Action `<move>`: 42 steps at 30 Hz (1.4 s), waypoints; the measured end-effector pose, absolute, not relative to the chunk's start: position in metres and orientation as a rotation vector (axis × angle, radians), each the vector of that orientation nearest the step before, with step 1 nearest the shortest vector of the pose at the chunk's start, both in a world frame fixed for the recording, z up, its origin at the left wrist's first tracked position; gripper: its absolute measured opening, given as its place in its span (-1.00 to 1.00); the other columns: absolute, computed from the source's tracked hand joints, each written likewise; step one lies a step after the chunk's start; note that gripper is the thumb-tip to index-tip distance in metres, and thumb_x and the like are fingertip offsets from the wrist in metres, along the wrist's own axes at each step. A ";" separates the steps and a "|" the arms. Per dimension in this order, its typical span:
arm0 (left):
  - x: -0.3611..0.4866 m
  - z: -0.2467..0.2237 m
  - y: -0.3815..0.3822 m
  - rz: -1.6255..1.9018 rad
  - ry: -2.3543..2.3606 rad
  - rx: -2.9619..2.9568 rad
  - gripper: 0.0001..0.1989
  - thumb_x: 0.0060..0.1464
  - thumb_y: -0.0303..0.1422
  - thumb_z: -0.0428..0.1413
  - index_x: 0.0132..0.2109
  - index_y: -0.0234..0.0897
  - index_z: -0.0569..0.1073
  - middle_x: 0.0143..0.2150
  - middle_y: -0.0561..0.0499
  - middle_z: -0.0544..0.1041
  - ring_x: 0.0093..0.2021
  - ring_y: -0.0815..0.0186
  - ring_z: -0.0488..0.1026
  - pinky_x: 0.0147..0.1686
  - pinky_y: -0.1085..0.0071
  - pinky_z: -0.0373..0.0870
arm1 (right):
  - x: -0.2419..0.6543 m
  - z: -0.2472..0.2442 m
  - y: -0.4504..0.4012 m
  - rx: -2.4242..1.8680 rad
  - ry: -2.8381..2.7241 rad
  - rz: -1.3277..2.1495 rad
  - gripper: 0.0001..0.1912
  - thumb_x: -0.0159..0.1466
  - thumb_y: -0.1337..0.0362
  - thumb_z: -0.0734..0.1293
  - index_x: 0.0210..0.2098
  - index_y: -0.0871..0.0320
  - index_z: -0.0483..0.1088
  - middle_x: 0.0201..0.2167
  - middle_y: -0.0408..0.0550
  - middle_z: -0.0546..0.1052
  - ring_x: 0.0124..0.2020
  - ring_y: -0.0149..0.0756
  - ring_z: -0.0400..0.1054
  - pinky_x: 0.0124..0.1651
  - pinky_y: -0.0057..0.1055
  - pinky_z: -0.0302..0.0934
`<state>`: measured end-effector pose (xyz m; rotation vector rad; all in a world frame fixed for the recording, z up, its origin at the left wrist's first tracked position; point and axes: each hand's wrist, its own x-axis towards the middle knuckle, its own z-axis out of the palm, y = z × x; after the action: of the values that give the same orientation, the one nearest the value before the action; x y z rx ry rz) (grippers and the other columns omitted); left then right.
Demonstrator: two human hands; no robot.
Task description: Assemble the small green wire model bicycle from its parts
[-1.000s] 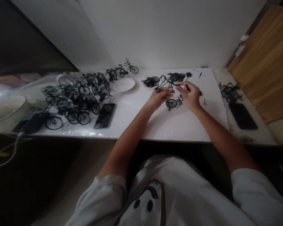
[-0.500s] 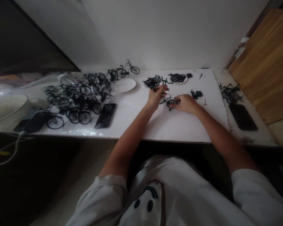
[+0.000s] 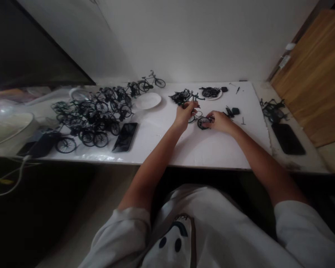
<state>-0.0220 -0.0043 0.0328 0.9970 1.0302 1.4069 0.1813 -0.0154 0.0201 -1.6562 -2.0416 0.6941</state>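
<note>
A small dark model bicycle is between my hands above the white board, its handlebar rising over my left fingers. My left hand is closed around the front part of it, near the handlebar. My right hand pinches at the rear wheel, with the fingertips on the wheel's edge; the exact grip there is partly hidden. Just behind my left hand lies a pile of dark bicycle parts. Near my right hand are a small dark green block and a thin T-shaped piece.
Many model bicycles crowd the left of the white board. Beside them are a phone and a white plate. A dish of black parts sits at the back. At right are another phone and green frames.
The rear wheel end of the model bicycle has turned slightly at my right fingers, and a small dark piece below the wheel no longer sticks down. My left hand stays nearly still.
</note>
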 end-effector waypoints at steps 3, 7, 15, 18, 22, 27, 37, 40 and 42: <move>-0.022 0.033 -0.004 1.411 1.028 0.995 -0.84 0.21 -0.29 0.36 -0.27 -0.28 0.60 -0.20 -0.03 0.66 -0.39 0.48 0.44 -0.36 0.49 0.34 | 0.181 0.021 -0.014 -1.654 -1.952 0.750 -0.40 0.14 0.13 0.73 0.09 0.17 0.58 -0.17 0.06 0.68 -0.18 -0.12 0.54 -0.11 -0.24 0.38; -0.022 0.033 -0.005 1.398 1.053 0.999 -0.85 0.23 -0.30 0.33 -0.27 -0.26 0.60 -0.19 -0.02 0.67 -0.39 0.48 0.43 -0.37 0.49 0.33 | 0.181 0.019 -0.008 -1.622 -1.882 0.788 -0.52 0.14 0.20 0.71 -0.03 0.19 0.57 -0.25 -0.04 0.63 -0.25 -0.22 0.47 -0.13 -0.29 0.31; -0.024 0.026 0.001 1.391 1.056 0.999 -0.82 0.16 -0.24 0.38 -0.24 -0.23 0.61 -0.15 -0.04 0.69 -0.37 0.46 0.45 -0.36 0.50 0.36 | 0.184 0.016 0.001 -1.440 -1.767 0.688 -0.78 0.29 0.18 0.57 -0.19 0.11 0.52 -0.28 -0.07 0.61 -0.24 -0.19 0.45 -0.08 -0.27 0.29; -0.025 0.023 0.004 1.376 1.024 0.948 -0.81 0.14 -0.21 0.37 -0.20 -0.21 0.62 -0.11 -0.05 0.69 -0.36 0.46 0.46 -0.36 0.51 0.39 | 0.184 0.019 0.002 -1.433 -1.690 0.622 -0.77 0.35 0.09 0.50 -0.16 0.08 0.48 -0.35 -0.11 0.56 -0.31 -0.21 0.41 -0.15 -0.28 0.27; -0.026 0.021 0.007 1.400 1.003 0.914 -0.83 0.13 -0.23 0.37 -0.19 -0.20 0.63 -0.11 -0.06 0.69 -0.34 0.45 0.47 -0.35 0.50 0.41 | 0.184 0.023 0.002 -1.320 -1.625 0.571 -0.73 0.39 0.02 0.46 -0.14 0.07 0.47 -0.38 -0.16 0.49 -0.36 -0.26 0.35 -0.21 -0.32 0.23; -0.025 0.022 0.006 1.433 1.036 0.937 -0.85 0.17 -0.23 0.34 -0.22 -0.20 0.62 -0.11 -0.05 0.69 -0.34 0.44 0.46 -0.34 0.50 0.41 | 0.184 0.031 -0.010 -1.303 -1.732 0.480 -0.77 0.32 0.08 0.55 -0.21 0.07 0.55 -0.57 -0.31 0.22 -0.49 -0.35 0.11 -0.29 -0.35 0.13; -0.024 0.027 0.001 1.420 1.050 0.948 -0.88 0.18 -0.29 0.35 -0.23 -0.23 0.61 -0.15 -0.02 0.67 -0.31 0.43 0.53 -0.32 0.48 0.35 | 0.183 0.034 -0.018 -1.247 -1.871 0.478 -0.84 0.33 0.16 0.55 -0.21 0.12 0.66 -0.61 -0.31 0.24 -0.50 -0.38 0.03 -0.32 -0.35 0.06; -0.023 0.028 0.000 1.422 1.035 0.948 -0.92 0.19 -0.34 0.34 -0.24 -0.24 0.61 -0.17 -0.02 0.66 -0.25 0.42 0.59 -0.23 0.48 0.41 | 0.182 0.035 -0.020 -1.201 -1.832 0.472 -0.78 0.35 0.07 0.55 -0.18 0.08 0.62 -0.61 -0.34 0.14 -0.51 -0.37 0.01 -0.31 -0.33 0.08; -0.023 0.028 -0.001 1.422 1.020 0.964 -0.92 0.19 -0.35 0.34 -0.22 -0.24 0.62 -0.15 -0.02 0.67 -0.23 0.41 0.61 -0.19 0.47 0.44 | 0.180 0.036 -0.020 -1.161 -1.779 0.457 -0.73 0.35 0.00 0.53 -0.18 0.06 0.57 -0.58 -0.34 0.13 -0.51 -0.37 0.01 -0.31 -0.32 0.10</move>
<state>-0.0228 -0.0014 0.0283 0.9638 1.0201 1.4222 0.1802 -0.0197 0.0358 -1.1613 -1.7794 0.4573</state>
